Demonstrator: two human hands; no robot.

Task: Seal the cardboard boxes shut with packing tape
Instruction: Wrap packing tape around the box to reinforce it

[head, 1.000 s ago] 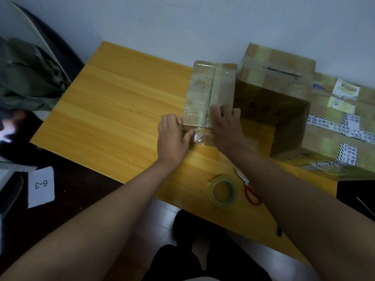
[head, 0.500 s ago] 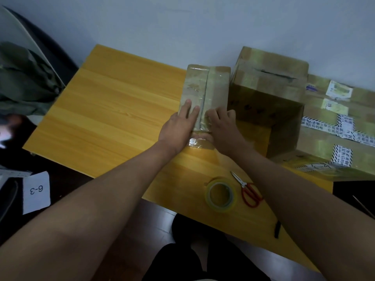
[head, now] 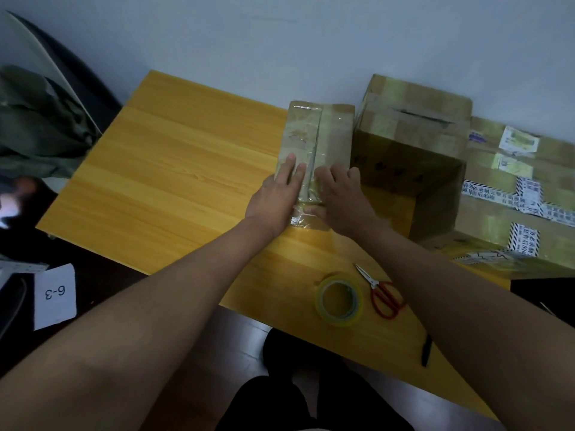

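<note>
A small long cardboard box (head: 323,135), wrapped in clear tape, lies on the wooden table (head: 174,169) with its near end toward me. My left hand (head: 275,197) lies flat on the box's top near end, fingers straight and pressing the tape down. My right hand (head: 337,199) rests on the box's right side at the near end, its thumb against the end face, fingers bent over the top edge. A roll of clear packing tape (head: 339,299) lies flat on the table near its front edge.
Red-handled scissors (head: 383,293) lie just right of the tape roll. A larger taped box (head: 413,144) stands right of the small one, and a wide box with printed labels (head: 522,194) lies beyond it. A black marker (head: 425,351) sits at the table's edge.
My left hand has moved from the box's near end face up onto its top and slid forward along the tape. My right hand stayed at the near right corner.
</note>
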